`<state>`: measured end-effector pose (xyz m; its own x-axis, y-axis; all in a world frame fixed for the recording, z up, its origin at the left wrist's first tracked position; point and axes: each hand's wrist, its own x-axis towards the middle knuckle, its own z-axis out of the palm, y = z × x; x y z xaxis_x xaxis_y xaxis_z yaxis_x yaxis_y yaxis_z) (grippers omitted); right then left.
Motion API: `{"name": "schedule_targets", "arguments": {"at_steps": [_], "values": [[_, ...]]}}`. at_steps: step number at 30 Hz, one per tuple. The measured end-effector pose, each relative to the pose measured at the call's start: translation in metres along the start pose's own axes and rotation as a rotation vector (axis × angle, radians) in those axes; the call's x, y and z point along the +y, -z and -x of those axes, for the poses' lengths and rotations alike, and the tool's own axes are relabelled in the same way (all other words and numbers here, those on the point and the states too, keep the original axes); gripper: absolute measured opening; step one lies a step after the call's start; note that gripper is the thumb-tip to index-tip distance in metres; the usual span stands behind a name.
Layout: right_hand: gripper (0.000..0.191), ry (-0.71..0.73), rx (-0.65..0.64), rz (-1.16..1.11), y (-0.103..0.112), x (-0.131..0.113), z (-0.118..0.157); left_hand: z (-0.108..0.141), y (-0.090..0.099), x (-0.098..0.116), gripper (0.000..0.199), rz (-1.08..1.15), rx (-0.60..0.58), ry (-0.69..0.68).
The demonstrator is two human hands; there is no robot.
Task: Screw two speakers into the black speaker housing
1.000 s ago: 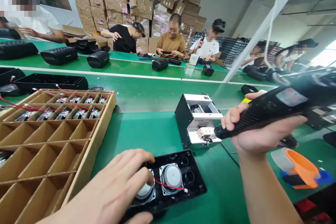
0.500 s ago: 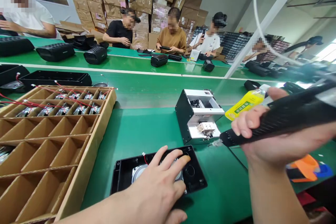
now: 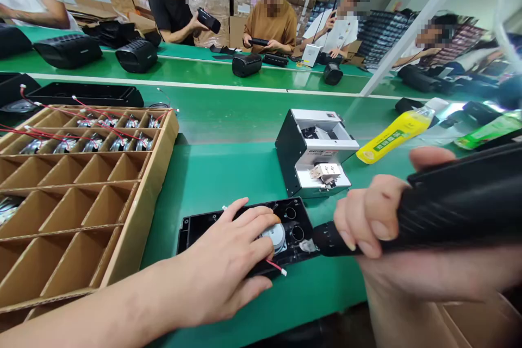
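We have one speaker driver (image 3: 274, 236) seated in the black speaker panel (image 3: 196, 225) at six o'clock on the green desk (image 3: 228, 174); our left hand (image 3: 222, 266) lies flat over it, grip apart. Our right hand (image 3: 367, 223), grip clamped on the electric screwdriver (image 3: 448, 206), has swung its tip from the screw feeder (image 3: 314, 157) at twelve o'clock down to the panel's three o'clock edge; fastening looks unfinished.

The right hand (image 3: 367, 223) has brought the screwdriver (image 3: 448, 206) down from the feeder (image 3: 318, 155) to the panel's (image 3: 196, 225) right edge, lower centre.
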<state>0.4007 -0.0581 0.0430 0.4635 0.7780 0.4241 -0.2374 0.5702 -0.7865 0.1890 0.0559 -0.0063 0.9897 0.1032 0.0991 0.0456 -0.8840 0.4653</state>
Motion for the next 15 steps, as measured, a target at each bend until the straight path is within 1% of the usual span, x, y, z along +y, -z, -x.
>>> {"name": "schedule_targets", "arguments": {"at_steps": [2, 3, 5, 10, 15], "values": [[0.056, 0.04, -0.115, 0.007, -0.001, 0.012, -0.004, 0.0, -0.002, -0.001, 0.012, 0.0, 0.009, -0.002], [0.061, 0.052, -0.153, 0.006, 0.0, 0.017, -0.005, 0.0, -0.004, -0.001, 0.013, -0.001, 0.018, -0.006], [0.069, 0.052, -0.188, -0.005, 0.003, 0.025, -0.006, 0.0, -0.007, -0.002, 0.014, -0.002, 0.034, -0.013], [0.07, 0.022, -0.185, 0.004, 0.006, 0.033, -0.004, 0.0, -0.01, -0.003, 0.021, -0.024, 0.058, -0.02], [0.071, 0.037, -0.176, 0.029, 0.007, 0.036, -0.002, -0.001, -0.008, -0.002, 0.026, -0.032, 0.06, -0.015]]}}
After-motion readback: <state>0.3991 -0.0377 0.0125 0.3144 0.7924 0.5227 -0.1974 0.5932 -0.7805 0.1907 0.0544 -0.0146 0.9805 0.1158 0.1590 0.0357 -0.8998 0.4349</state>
